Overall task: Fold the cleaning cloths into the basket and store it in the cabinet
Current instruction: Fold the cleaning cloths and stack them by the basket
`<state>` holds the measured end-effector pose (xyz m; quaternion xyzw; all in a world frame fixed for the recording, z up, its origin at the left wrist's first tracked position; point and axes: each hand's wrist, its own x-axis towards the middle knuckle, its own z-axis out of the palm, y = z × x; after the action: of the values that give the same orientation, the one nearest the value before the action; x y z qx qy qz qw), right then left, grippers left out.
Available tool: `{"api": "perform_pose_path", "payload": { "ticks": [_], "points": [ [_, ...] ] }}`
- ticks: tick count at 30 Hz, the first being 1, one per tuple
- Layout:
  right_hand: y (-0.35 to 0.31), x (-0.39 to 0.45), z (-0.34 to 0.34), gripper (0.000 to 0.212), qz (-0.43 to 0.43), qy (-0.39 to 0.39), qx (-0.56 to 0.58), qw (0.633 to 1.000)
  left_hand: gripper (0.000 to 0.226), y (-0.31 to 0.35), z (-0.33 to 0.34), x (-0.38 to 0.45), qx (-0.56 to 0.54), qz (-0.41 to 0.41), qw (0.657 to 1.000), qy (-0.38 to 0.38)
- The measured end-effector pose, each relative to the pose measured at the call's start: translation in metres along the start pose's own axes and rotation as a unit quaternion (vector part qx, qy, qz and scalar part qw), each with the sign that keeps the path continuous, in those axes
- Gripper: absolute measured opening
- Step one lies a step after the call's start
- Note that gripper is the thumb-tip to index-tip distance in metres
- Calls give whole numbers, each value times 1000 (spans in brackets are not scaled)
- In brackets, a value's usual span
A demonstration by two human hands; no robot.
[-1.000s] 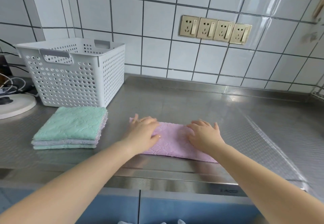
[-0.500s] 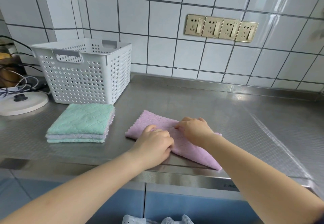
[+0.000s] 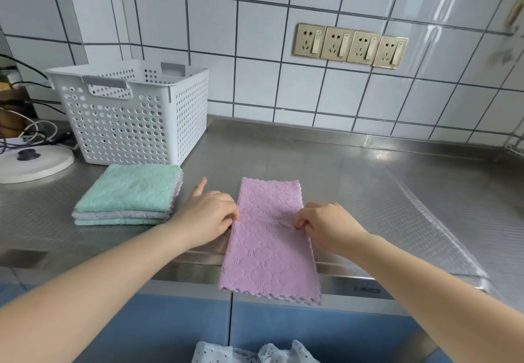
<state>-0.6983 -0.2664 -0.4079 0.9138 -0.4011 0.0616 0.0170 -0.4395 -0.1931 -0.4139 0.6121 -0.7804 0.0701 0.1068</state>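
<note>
Both hands pinching pink cloth (image 3: 269, 237) edges, left hand (image 3: 208, 218), right hand (image 3: 329, 226), forefinger out.

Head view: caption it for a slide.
Both hands, left hand and right hand, pinch a folded pink cloth beside stacked cloths.
</note>
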Motion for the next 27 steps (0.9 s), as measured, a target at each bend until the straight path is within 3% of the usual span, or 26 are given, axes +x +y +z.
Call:
{"api": "perform_pose_path", "payload": {
  "ticks": [3, 6, 9, 13, 16, 19, 21, 23, 25, 27],
  "points": [
    [9, -17, 2, 40, -66, 60, -3, 996, 47, -4, -3, -11, -94, 63, 990, -86],
    [19, -41, 6, 57, -140, -16, 25, 990, 79, -5, -9, -27, -147, 87, 962, -214],
    [19, -57, 9, 67, -162, -86, 32, 982, 89, -3, -12, -37, -75, 118, 955, -261],
    [16, -64, 17, 71, -157, -65, 13, 985, 88, 5, -5, -42, 19, 132, 969, -208],
    [12, -69, 27, 67, -166, 30, -22, 985, 85, 8, 2, -48, 21, 132, 978, -158],
    [3, -73, 34, 46, -168, 119, 2, 979, 75, 6, 12, -54, -16, 150, 986, -64],
    [-1, -72, 33, 36, -156, 152, 53, 974, 58, 4, 19, -55, -66, 152, 986, 7],
    [-4, -67, 27, 33, -124, 161, 132, 970, 56, 7, 17, -53, -170, 113, 979, 13],
    [-12, -61, 16, 22, -53, 157, 238, 957, 58, 14, 11, -49, -281, 64, 957, -9],
    [-18, -50, 8, 15, 32, 163, 302, 939, 40, 21, 3, -39, -359, 19, 933, 27]
  ]
}}
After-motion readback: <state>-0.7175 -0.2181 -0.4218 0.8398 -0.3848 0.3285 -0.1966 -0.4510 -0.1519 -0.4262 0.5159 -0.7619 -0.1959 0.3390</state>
